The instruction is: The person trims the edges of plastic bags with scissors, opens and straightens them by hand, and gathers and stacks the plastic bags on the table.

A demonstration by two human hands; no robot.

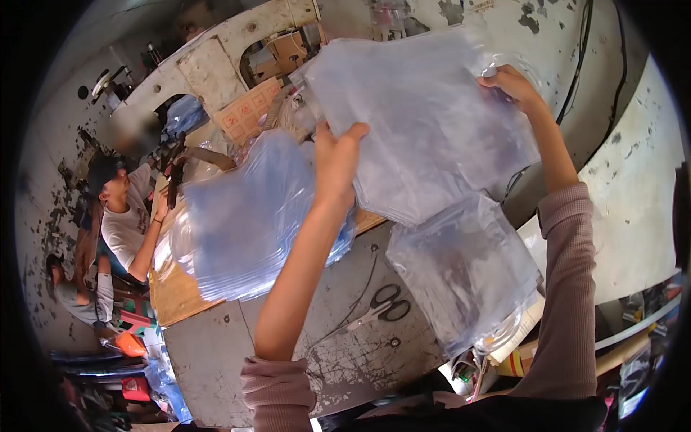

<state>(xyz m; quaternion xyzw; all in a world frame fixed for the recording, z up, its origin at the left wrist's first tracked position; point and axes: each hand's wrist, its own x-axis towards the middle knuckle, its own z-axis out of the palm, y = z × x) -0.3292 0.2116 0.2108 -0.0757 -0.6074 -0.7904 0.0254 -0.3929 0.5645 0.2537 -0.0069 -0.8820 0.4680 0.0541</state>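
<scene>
A stack of clear plastic sheets (425, 122) is held up between my two hands. My left hand (338, 155) grips its left edge, the thumb on the front face. At the upper right corner, my right hand (509, 83) pinches the plastic with bent fingers. A bluish stack of plastic sheets (245, 216) lies to the left, partly behind my left forearm. Below the held stack, another clear plastic stack (468, 270) rests at the table's right edge. Black-handled scissors (381, 306) lie on the worn metal table (288, 389) between the two lower stacks.
At the left, a person in a white shirt (126, 227) is beside the table, with another person (86, 295) farther off. A cardboard piece (248, 111) stands behind the bluish stack. Dark cables (581, 65) hang at the right. Coloured items (133, 345) lie at the lower left.
</scene>
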